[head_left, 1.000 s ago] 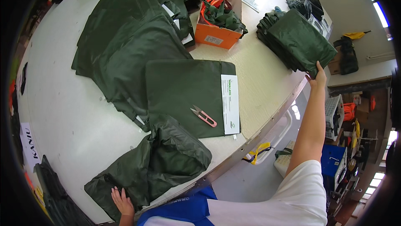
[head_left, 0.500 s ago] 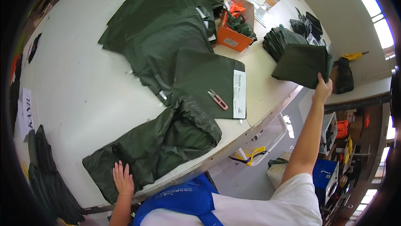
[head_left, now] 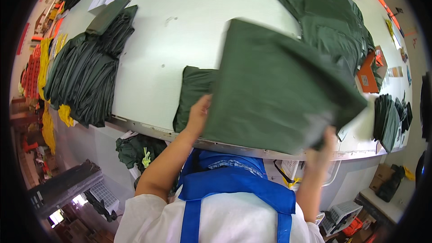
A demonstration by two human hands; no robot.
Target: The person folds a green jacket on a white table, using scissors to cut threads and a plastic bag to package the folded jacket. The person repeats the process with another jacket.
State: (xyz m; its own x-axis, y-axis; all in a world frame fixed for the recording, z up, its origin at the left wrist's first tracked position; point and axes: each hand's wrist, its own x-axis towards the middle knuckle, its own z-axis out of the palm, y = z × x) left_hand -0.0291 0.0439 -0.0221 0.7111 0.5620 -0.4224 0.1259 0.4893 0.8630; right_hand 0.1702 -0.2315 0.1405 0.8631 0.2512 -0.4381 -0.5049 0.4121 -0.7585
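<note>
A large folded dark green fabric piece (head_left: 279,90) is held up over the near table edge, smeared by motion. My left hand (head_left: 199,111) is closed on its left edge, with the fingertips partly hidden behind it. At its lower right corner is my right hand (head_left: 321,146), blurred but closed on the fabric. Behind the raised piece, on the table, lies another dark green fabric piece (head_left: 191,92), mostly covered. The pink thread snips and the white-labelled folded piece are out of sight.
Stacked green pieces (head_left: 85,76) fill the table's left end. More green sheets (head_left: 333,18) lie at the far right, beside an orange box (head_left: 369,74). Folded green pieces (head_left: 385,121) stand at the right end. The table's metal edge (head_left: 135,124) runs in front of me.
The view has swung left. My right hand has brought the folded green piece from the right over to the front. My left hand has left the table and taken hold of its left edge.
</note>
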